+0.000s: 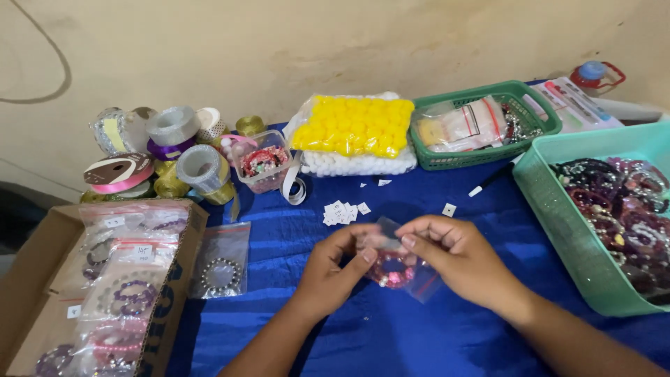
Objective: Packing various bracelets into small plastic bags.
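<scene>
Pink bead bracelet (pixel 393 271) in small clear bag (pixel 412 276), pinched by left hand (pixel 335 269) and right hand (pixel 450 260) fingertips, probably holding mouth open above blue cloth (pixel 293 244).

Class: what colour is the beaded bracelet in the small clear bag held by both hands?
Pink beaded bracelet, best seen in the head view.

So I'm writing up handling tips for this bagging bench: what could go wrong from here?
The clear bag is held by both hands, left hand and right hand, only at its top edge, so the pink bead bracelet might slip out. The small paper tags lie loose just beyond the hands and could get brushed off the blue cloth.
</scene>
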